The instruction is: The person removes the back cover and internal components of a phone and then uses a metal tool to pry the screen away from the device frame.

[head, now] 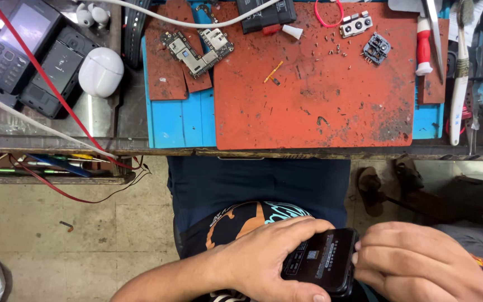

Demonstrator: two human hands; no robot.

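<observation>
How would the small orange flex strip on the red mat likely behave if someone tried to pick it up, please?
The flex strip looks thin and flat, so it is probably floppy and very light. Lying flush on the red mat, it may be hard to pinch with bare fingers. Its narrowness suggests it could crease or tear easily.

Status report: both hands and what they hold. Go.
Left hand and right hand both closed on the black phone, held over the lap. Nothing between them. Circuit board lies on the red mat.

Left hand [269, 260], right hand [415, 263] grip black phone [322, 260] below red mat [320, 84].
</observation>
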